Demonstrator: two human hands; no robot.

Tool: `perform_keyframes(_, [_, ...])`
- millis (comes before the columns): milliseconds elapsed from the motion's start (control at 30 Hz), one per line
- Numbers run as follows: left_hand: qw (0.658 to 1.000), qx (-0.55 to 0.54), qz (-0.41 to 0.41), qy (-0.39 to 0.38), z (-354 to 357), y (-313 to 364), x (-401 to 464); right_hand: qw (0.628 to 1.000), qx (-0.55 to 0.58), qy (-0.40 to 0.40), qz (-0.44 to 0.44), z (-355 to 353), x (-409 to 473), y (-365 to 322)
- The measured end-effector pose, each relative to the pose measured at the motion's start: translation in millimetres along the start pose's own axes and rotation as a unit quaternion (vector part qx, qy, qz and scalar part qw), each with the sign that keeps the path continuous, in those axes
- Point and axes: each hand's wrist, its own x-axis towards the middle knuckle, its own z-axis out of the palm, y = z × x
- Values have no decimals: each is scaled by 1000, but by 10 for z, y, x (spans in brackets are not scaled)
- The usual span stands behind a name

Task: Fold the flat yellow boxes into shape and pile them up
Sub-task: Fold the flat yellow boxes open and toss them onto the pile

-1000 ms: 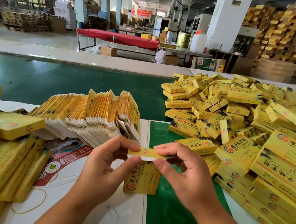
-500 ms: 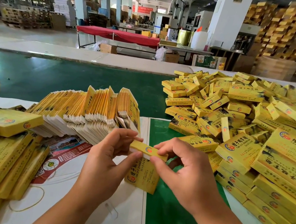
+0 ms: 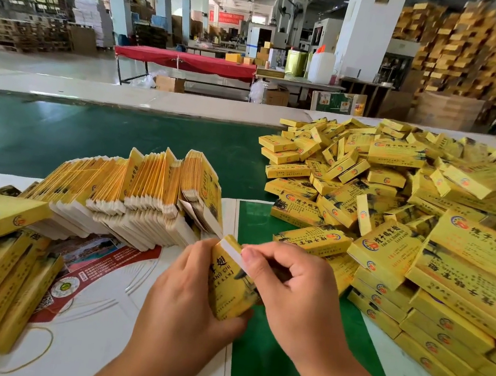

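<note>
Right now the left hand [image 3: 191,300] wraps its fingers round the lower body of a yellow box [image 3: 229,283], likely to steady it, while the right hand [image 3: 286,290] pinches the top end — thumb on the white flap, fingers curled behind — apparently tucking that end closed. Held above the table between both hands, the box runs lengthwise up and away, leaning left, open end uppermost. Just beyond the grip lean the flat blanks [image 3: 132,191], within easy reach; to the right of it sprawls the heap of finished boxes [image 3: 395,207] — presumably where this one goes next.
</note>
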Motion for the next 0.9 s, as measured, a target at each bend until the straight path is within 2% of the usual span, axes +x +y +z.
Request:
perform_keyframes(233, [1000, 18, -3, -18, -33, 34, -14, 999, -5, 30, -14, -37, 17, 32])
perform_keyframes(567, [999, 53, -4, -6, 24, 33, -46, 988, -119, -36, -93, -66, 31, -53])
perform_keyframes(767, [999, -5, -29, 20, 16, 2, -34, 966, -194, -52, -165, 32, -31, -147])
perform_keyframes(900, [996, -79, 1, 36, 1, 41, -15, 977, -144, -25, -157, 47, -23, -81])
